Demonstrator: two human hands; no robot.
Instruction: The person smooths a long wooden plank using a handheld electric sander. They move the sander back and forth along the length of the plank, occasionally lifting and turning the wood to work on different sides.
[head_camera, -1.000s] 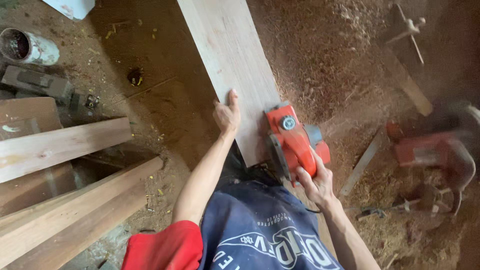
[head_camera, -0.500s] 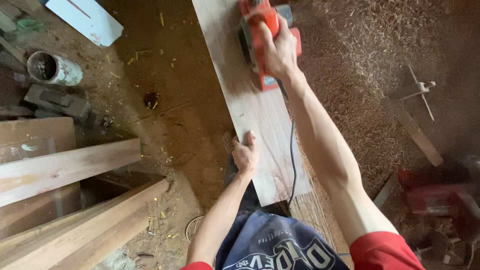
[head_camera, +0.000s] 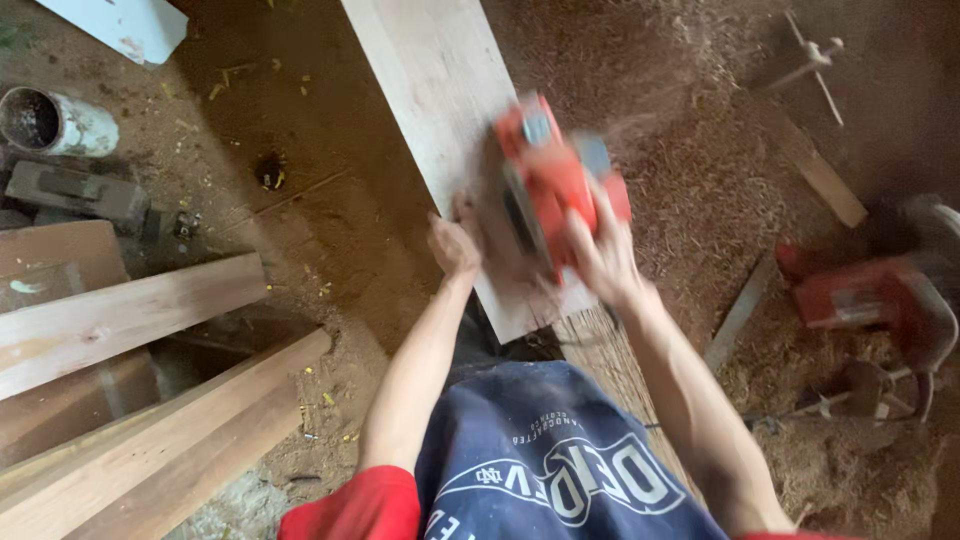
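Two hands, one plank, one planer

Right hand (head_camera: 600, 255) grips the red power planer (head_camera: 548, 185) riding the pale plank (head_camera: 440, 90), fingers clenched on its handle. Left hand (head_camera: 455, 245) presses open-fingered on the plank's edge, likely steadying it. Two more boards (head_camera: 130, 320) lie left on the sawdust floor (head_camera: 700, 130)

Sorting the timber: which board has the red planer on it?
The pale board running up the middle, under both hands; the boards at left lie untouched.
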